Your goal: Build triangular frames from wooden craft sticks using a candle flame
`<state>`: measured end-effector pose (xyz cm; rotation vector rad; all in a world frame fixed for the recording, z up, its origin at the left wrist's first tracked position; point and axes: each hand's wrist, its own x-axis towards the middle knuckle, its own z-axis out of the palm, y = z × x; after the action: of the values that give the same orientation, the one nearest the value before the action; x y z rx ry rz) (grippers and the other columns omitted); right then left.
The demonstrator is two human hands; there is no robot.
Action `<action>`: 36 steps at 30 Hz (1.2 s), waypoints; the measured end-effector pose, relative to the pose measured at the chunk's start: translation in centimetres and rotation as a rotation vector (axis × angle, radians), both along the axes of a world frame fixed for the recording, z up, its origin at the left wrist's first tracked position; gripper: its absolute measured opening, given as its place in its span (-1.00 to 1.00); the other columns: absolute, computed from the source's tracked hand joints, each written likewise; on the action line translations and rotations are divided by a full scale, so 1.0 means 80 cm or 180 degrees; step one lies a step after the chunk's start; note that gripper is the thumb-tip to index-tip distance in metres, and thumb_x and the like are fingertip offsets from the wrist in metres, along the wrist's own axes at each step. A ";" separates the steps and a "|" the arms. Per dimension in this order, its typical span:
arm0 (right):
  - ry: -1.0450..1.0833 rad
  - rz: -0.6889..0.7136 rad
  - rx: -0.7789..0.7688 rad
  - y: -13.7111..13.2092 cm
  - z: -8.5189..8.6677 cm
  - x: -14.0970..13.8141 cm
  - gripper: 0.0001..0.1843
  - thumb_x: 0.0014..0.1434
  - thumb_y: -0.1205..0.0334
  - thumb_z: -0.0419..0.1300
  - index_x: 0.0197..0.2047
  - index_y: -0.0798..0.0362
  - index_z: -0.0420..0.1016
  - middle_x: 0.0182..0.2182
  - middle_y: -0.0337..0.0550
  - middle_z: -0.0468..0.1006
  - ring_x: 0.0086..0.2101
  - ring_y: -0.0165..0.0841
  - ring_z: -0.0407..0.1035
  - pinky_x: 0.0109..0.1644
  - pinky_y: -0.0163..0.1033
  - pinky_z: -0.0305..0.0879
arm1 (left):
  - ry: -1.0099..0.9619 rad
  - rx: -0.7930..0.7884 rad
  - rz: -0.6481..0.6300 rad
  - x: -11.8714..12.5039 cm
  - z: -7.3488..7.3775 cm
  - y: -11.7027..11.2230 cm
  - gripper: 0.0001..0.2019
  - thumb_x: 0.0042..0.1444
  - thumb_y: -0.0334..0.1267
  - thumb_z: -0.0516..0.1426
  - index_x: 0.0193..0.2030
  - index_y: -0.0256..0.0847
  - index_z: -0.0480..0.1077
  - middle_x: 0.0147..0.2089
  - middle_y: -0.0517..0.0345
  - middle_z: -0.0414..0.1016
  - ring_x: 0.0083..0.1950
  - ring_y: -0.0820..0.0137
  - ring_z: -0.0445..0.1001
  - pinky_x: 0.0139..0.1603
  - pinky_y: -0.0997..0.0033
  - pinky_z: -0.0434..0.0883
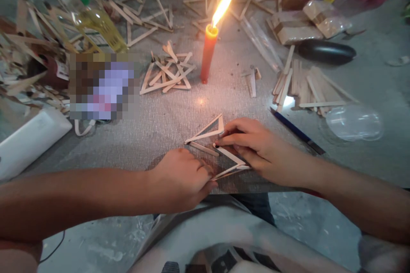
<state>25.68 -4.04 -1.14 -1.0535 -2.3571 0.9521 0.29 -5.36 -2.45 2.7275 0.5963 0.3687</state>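
Observation:
Pale wooden craft sticks joined at their ends form two small triangles at the table's front edge: an upper stick triangle (pixel 205 132) and a lower stick triangle (pixel 229 163). A dark spot marks one stick end between them. My left hand (pixel 184 177) is closed at the lower triangle's left corner, thumb and fingers pinching the sticks there. My right hand (pixel 258 145) bends over from the right, fingertips pinched at the right corner of the upper triangle. Its palm side hides part of the lower one. Beyond them, an orange candle (pixel 209 53) stands upright, lit.
Finished stick shapes (pixel 169 70) lie left of the candle. Loose sticks (pixel 304 83), a blue craft knife (pixel 296 130) and a clear plastic lid (pixel 354 123) are at right. A bottle of yellow liquid (pixel 99 25) and a white power bank (pixel 33 140) are at left.

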 end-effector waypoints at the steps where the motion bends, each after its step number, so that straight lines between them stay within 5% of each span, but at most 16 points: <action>1: 0.0021 -0.0008 0.0054 0.000 0.000 0.000 -0.65 0.35 0.48 0.06 0.05 0.05 0.59 -0.02 -0.04 0.52 0.00 -0.25 0.43 0.10 -0.07 0.42 | -0.0004 -0.0005 -0.0002 0.000 0.000 0.000 -0.69 0.34 -0.19 0.12 -0.43 -0.21 0.44 -0.52 0.15 0.56 -0.52 0.25 0.55 -0.47 0.21 0.41; 8: 0.0096 -0.0227 0.0802 0.001 -0.006 0.000 -0.84 0.39 0.31 0.19 -0.03 0.01 0.59 -0.12 -0.04 0.59 -0.11 -0.23 0.49 0.00 -0.09 0.44 | 0.0002 -0.0063 -0.0003 0.000 0.000 0.001 -0.71 0.33 -0.19 0.12 -0.43 -0.21 0.43 -0.47 0.16 0.59 -0.50 0.27 0.56 -0.46 0.23 0.40; 13: -0.0121 -0.0253 0.0467 0.005 -0.006 0.001 -0.88 0.41 0.26 0.15 -0.18 0.04 0.50 -0.34 -0.16 0.60 -0.35 -0.33 0.46 -0.25 -0.21 0.34 | 0.0069 -0.0032 -0.0032 0.000 -0.001 0.001 -0.70 0.35 -0.19 0.09 -0.42 -0.20 0.41 -0.50 0.17 0.56 -0.51 0.27 0.55 -0.45 0.23 0.39; 18: -0.0277 -0.0114 -0.0006 0.017 -0.006 0.000 -0.82 0.41 0.28 0.07 -0.20 0.02 0.48 -0.36 -0.20 0.62 -0.40 -0.37 0.44 -0.29 -0.25 0.29 | 0.0143 -0.0067 -0.0019 0.000 0.001 0.001 -0.71 0.35 -0.19 0.08 -0.41 -0.20 0.40 -0.47 0.16 0.58 -0.49 0.29 0.54 -0.44 0.25 0.38; 29: -0.0182 0.0122 0.0486 0.027 -0.012 -0.003 -0.67 0.47 0.21 -0.01 -0.39 -0.01 0.25 -0.53 -0.31 0.31 -0.53 -0.43 0.14 -0.42 -0.26 0.02 | 0.0350 -0.0189 -0.0095 -0.002 0.004 0.003 -0.72 0.36 -0.17 0.07 -0.38 -0.21 0.40 -0.45 0.13 0.59 -0.46 0.28 0.55 -0.41 0.24 0.38; 36: -0.0231 0.0094 0.0138 0.030 -0.010 0.000 -0.69 0.46 0.15 0.04 -0.35 0.02 0.35 -0.50 -0.27 0.42 -0.50 -0.41 0.27 -0.38 -0.28 0.12 | 0.0301 -0.0114 -0.0083 -0.002 0.001 0.002 -0.74 0.35 -0.16 0.09 -0.36 -0.21 0.40 -0.43 0.13 0.60 -0.46 0.28 0.56 -0.42 0.26 0.39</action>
<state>25.66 -1.64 -1.91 -1.0561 -2.4473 0.8831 0.14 -5.21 -2.40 2.7277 0.5855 0.2216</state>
